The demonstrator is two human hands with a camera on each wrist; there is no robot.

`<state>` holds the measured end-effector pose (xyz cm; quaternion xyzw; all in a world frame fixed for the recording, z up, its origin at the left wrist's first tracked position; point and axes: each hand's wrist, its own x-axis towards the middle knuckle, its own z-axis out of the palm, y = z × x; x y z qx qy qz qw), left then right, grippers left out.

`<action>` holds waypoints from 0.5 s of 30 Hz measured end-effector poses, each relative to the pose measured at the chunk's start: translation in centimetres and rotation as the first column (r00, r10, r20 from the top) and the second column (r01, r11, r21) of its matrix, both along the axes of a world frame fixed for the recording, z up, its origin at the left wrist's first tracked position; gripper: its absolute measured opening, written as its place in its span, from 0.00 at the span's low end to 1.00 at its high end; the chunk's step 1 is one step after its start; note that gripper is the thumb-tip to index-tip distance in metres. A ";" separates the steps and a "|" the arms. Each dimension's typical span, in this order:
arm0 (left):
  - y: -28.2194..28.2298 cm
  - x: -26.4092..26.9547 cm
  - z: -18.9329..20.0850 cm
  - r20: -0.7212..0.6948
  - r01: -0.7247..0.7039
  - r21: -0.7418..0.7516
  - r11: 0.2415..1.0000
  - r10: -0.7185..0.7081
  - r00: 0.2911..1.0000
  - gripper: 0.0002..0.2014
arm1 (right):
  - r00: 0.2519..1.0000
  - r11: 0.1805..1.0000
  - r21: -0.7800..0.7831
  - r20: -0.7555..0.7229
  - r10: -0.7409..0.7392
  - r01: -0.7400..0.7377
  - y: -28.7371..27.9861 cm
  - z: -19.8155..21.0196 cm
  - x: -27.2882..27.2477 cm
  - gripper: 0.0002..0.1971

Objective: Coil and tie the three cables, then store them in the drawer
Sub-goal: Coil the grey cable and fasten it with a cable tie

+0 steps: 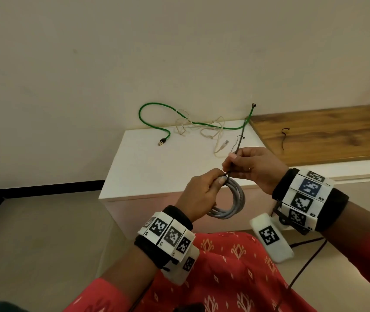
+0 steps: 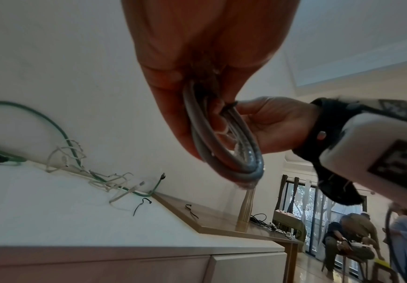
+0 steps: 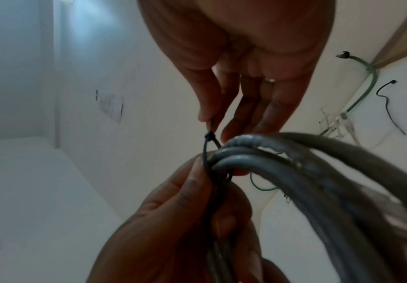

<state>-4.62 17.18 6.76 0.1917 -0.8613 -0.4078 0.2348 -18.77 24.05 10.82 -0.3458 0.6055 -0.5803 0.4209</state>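
The left hand (image 1: 198,194) grips a coiled grey cable (image 1: 231,201) in front of the white cabinet (image 1: 148,172), fingers and thumb curled round the top of the loops, the coil hanging below it. At its two o'clock, touching it, the right hand (image 1: 252,167) pinches a black cable tie (image 1: 238,152) between thumb and forefinger — the tie is looped round the coil, its tail pointing up toward one o'clock. On the cabinet top at twelve o'clock lie a green cable (image 1: 157,109) and a tangled white cable (image 1: 202,129), crossing each other. A second black tie (image 1: 284,137) lies on the wooden top (image 1: 337,134) at two o'clock.
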 end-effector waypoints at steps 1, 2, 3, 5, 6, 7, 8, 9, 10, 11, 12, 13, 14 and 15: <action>0.3 0.0 0.1 0.012 0.016 0.002 1.000 -0.016 1.000 0.09 | 0.999 0.999 -0.008 -0.018 -0.034 0.034 -0.1 -0.1 -0.1 0.11; 0.7 0.0 0.2 0.024 0.035 0.005 0.999 -0.035 0.999 0.09 | 0.997 0.998 -0.017 -0.039 -0.061 0.060 -0.1 -0.2 -0.1 0.12; 1.1 -0.1 0.2 0.034 0.052 0.008 0.999 -0.052 0.998 0.10 | 0.995 0.997 -0.027 -0.063 -0.079 0.078 -0.2 -0.4 -0.2 0.12; 1.6 -0.2 0.4 0.057 0.063 0.007 0.998 -0.063 0.996 0.10 | 0.989 0.993 -0.042 -0.102 -0.111 0.107 -0.4 -0.7 -0.2 0.12; 1.8 -0.2 0.5 0.073 0.061 0.006 0.998 -0.061 0.995 0.10 | 0.985 0.992 -0.043 -0.115 -0.126 0.122 -0.5 -0.9 -0.2 0.12; 1.9 -0.2 0.4 0.085 0.057 0.005 0.998 -0.057 0.995 0.10 | 0.982 0.989 -0.045 -0.125 -0.143 0.138 -0.5 -1.0 -0.2 0.12; 2.0 -0.2 0.4 0.099 0.048 0.000 0.999 -0.048 0.994 0.10 | 0.980 0.987 -0.048 -0.127 -0.156 0.151 -0.6 -1.0 -0.1 0.12; 2.0 -0.2 0.4 0.114 0.041 -0.007 0.999 -0.040 0.993 0.10 | 0.979 0.985 -0.061 -0.113 -0.168 0.162 -0.6 -0.9 -0.1 0.12; 2.1 -0.2 0.4 0.124 0.032 -0.013 0.999 -0.030 0.992 0.11 | 0.980 0.983 -0.080 -0.092 -0.174 0.167 -0.6 -0.7 0.1 0.12; 2.1 -0.3 0.3 0.125 0.018 -0.029 0.999 -0.014 0.992 0.12 | 0.982 0.981 -0.106 -0.073 -0.173 0.164 -0.5 -0.3 0.3 0.12; 2.0 -0.2 0.3 0.126 0.006 -0.048 0.999 0.000 0.992 0.12 | 0.983 0.978 -0.134 -0.065 -0.169 0.160 -0.5 0.0 0.7 0.12; 1.9 -0.3 0.3 0.121 -0.004 -0.072 0.997 0.013 0.993 0.12 | 0.983 0.975 -0.160 -0.079 -0.165 0.151 -0.5 0.3 1.0 0.12; 1.8 -0.4 0.2 0.119 -0.025 -0.097 0.995 0.036 0.992 0.12 | 0.979 0.974 -0.179 -0.121 -0.163 0.139 -0.5 0.5 1.4 0.12; 1.6 -0.5 0.0 0.104 -0.051 -0.128 0.990 0.065 0.992 0.12 | 0.969 0.974 -0.190 -0.189 -0.160 0.124 -0.4 0.8 1.8 0.12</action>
